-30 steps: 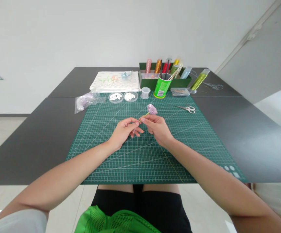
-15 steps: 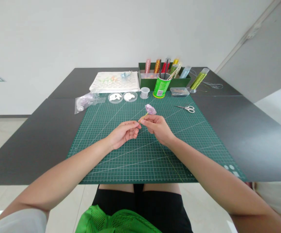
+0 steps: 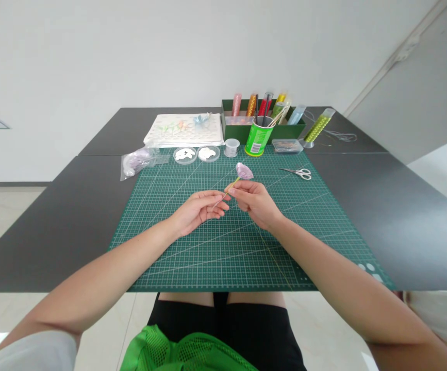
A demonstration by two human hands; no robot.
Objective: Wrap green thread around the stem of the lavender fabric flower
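Note:
A pale purple artificial flower (image 3: 244, 171) on a thin stem is held tilted above the green cutting mat (image 3: 208, 263), its head pointing up and to the right. The stem's lower part lies between the thumb and fingers of my left hand (image 3: 198, 210). Just below the flower head, my right hand (image 3: 254, 202) pinches the stem between thumb and index finger. From under the right hand a fine yellowish thread (image 3: 272, 256) runs over the mat to its front edge. Whether the right fingers also grip this thread is too small to tell.
Scissors (image 3: 296, 173) lie on the mat at right. Behind stand two dishes of white pieces (image 3: 185, 154), a small lidded tub (image 3: 231, 148), a green can (image 3: 259, 138) of sticks, a clear flat case (image 3: 287, 146) and a dark green box (image 3: 234, 130) of thread spools. A plastic bag (image 3: 136, 162) lies left.
The flower has turned a little and shifted slightly up and right. My left fingers have loosened and straightened somewhat along the stem. The right hand keeps its pinch.

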